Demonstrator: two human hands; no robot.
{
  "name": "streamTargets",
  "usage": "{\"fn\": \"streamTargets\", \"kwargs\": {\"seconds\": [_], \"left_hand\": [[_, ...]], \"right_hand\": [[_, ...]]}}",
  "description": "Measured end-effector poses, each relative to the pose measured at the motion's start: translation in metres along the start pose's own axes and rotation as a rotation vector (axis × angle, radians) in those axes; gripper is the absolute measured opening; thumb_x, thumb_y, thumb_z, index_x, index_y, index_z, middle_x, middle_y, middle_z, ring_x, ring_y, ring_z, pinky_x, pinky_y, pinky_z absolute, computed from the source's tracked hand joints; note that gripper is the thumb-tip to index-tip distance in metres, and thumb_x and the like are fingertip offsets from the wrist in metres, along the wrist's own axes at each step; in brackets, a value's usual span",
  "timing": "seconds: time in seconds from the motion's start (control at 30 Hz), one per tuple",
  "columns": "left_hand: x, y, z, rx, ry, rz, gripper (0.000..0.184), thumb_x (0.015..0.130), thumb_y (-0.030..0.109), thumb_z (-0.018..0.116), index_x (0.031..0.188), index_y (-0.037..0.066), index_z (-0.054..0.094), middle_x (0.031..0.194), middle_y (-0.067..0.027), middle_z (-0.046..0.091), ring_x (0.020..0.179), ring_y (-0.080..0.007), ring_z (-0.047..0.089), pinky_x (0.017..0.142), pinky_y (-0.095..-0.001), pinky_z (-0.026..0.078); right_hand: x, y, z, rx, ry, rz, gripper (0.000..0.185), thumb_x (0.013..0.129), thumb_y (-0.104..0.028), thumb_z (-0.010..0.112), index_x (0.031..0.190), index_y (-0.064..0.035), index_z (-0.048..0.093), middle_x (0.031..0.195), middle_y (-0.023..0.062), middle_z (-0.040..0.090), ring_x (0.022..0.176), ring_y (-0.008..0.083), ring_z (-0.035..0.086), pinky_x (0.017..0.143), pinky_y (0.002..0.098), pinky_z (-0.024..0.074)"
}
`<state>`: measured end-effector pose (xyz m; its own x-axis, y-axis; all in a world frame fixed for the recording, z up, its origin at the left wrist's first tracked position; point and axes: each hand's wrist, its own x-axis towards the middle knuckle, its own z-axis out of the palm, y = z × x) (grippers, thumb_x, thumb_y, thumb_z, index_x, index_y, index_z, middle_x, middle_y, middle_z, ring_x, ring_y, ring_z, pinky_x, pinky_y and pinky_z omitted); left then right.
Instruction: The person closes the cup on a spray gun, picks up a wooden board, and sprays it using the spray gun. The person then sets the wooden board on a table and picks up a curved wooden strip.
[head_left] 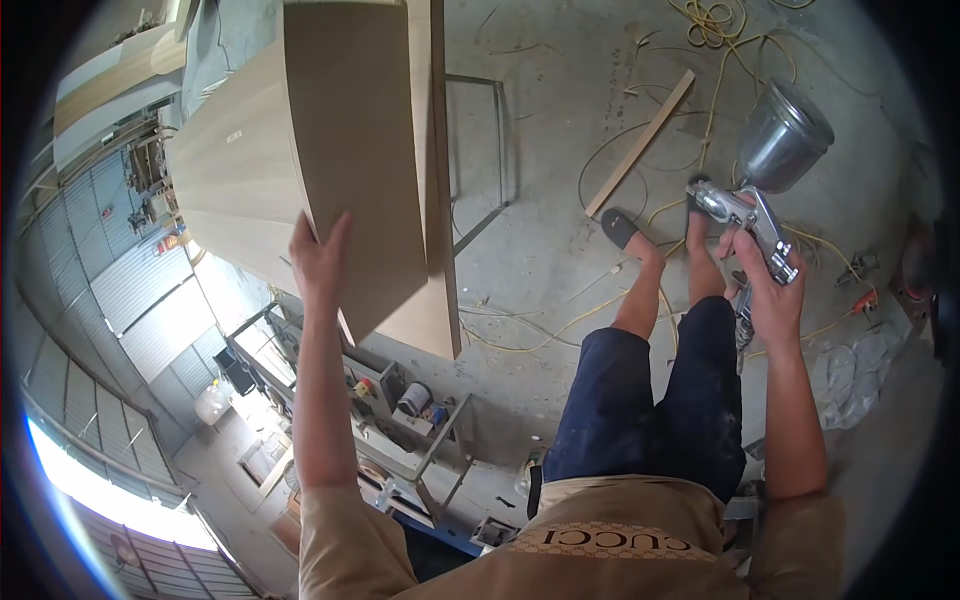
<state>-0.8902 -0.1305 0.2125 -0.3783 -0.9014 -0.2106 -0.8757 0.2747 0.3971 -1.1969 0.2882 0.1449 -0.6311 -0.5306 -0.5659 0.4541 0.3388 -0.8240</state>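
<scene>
My left hand (322,262) grips the near edge of a tan wooden panel (360,150), thumb on its face and fingers round the edge. Beneath and beside that panel lie more pale boards (240,160), with a long one (440,230) on its right side. In my right hand (768,290) is a metal spray gun (765,232), its silver cup (785,135) tilted up to the right. The fingers are wrapped round the gun's handle. The gun is well apart from the panels.
A metal frame stand (500,140) supports the boards. On the floor lie a wooden strip (640,145) and yellow hoses (708,25), some near my feet. A cluttered metal-framed cart (420,420) stands at lower left. Plastic sheeting (855,380) lies at right.
</scene>
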Motion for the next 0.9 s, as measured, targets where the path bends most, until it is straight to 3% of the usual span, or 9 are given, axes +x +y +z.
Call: {"fn": "streamTargets", "kwargs": {"seconds": [0.2, 0.5, 0.73, 0.8, 0.9], "left_hand": [[0.046, 0.07, 0.012, 0.048, 0.031, -0.002, 0.043, 0.09, 0.032, 0.078, 0.112, -0.003, 0.069, 0.102, -0.0174, 0.076, 0.093, -0.0247, 0.074, 0.084, -0.0382, 0.056], [0.065, 0.081, 0.028, 0.026, 0.012, -0.012, 0.045, 0.089, 0.033, 0.079, 0.115, -0.003, 0.069, 0.103, -0.016, 0.076, 0.093, -0.024, 0.073, 0.085, -0.0372, 0.056], [0.065, 0.089, 0.032, 0.035, 0.022, -0.047, 0.042, 0.089, 0.031, 0.079, 0.113, -0.003, 0.069, 0.102, -0.0162, 0.076, 0.092, -0.0244, 0.073, 0.084, -0.0371, 0.056], [0.064, 0.094, 0.032, 0.049, 0.003, -0.074, 0.043, 0.091, 0.028, 0.08, 0.117, -0.003, 0.067, 0.105, -0.0133, 0.075, 0.093, -0.0185, 0.071, 0.083, -0.0317, 0.056], [0.061, 0.094, 0.032, 0.032, 0.009, -0.069, 0.042, 0.091, 0.027, 0.08, 0.117, -0.003, 0.067, 0.105, -0.0133, 0.075, 0.093, -0.0182, 0.071, 0.084, -0.0319, 0.056]], "right_hand": [[0.012, 0.011, -0.006, 0.021, -0.01, 0.047, 0.043, 0.103, -0.023, 0.065, 0.141, -0.0024, 0.06, 0.105, 0.0069, 0.074, 0.087, 0.009, 0.068, 0.054, 0.0217, 0.0499], [0.043, 0.018, -0.032, 0.043, -0.018, 0.101, 0.043, 0.104, -0.022, 0.064, 0.141, -0.0002, 0.06, 0.096, 0.0038, 0.072, 0.081, 0.006, 0.065, 0.053, 0.0207, 0.0494], [0.062, 0.018, -0.053, -0.026, -0.051, 0.123, 0.041, 0.106, -0.023, 0.06, 0.143, -0.0051, 0.059, 0.094, 0.0001, 0.069, 0.086, 0.0057, 0.063, 0.054, 0.0226, 0.0479], [0.065, 0.014, -0.054, -0.018, -0.052, 0.123, 0.041, 0.106, -0.023, 0.06, 0.143, -0.0052, 0.059, 0.094, 0.0002, 0.069, 0.086, 0.0058, 0.063, 0.054, 0.0227, 0.0478], [0.066, 0.012, -0.053, -0.012, -0.054, 0.127, 0.042, 0.106, -0.024, 0.061, 0.143, -0.0054, 0.059, 0.094, 0.0004, 0.069, 0.087, 0.006, 0.063, 0.054, 0.0226, 0.0476]]}}
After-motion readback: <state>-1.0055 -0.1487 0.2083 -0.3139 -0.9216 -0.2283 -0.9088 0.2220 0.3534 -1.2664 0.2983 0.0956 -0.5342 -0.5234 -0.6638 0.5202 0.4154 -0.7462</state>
